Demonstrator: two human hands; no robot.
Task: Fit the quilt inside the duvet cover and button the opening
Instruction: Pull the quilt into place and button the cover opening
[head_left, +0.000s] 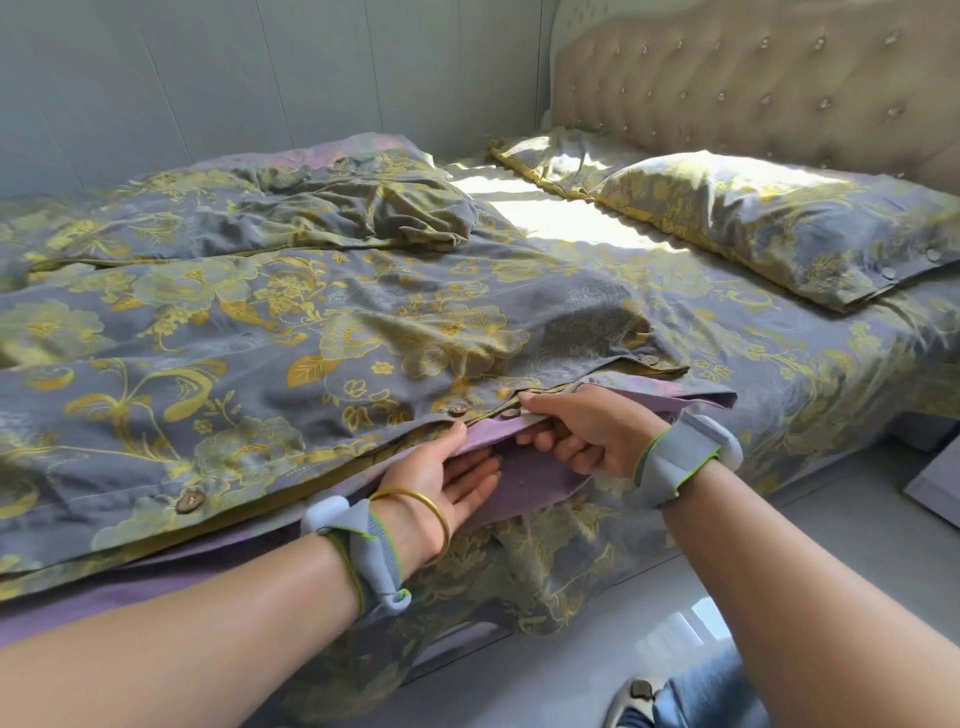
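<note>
A grey duvet cover (291, 332) with a yellow flower print lies spread over the bed. Its buttoned edge runs along the near side. A purple quilt (524, 483) shows in the gap of the opening. My left hand (452, 478) lies palm up under the cover's upper flap, its thumb on the edge just below one brown button (457, 409). My right hand (576, 431) pinches the lower edge of the opening beside a second brown button (510, 413). Other buttons sit at the left (189, 500) and right (648, 359) of the edge.
Two pillows (779, 223) in the same print lie against a tufted beige headboard (753, 78). A matching sheet (810, 374) covers the mattress and hangs over the near side. Grey floor (831, 561) lies to the right, with my shoe (636, 696) on it.
</note>
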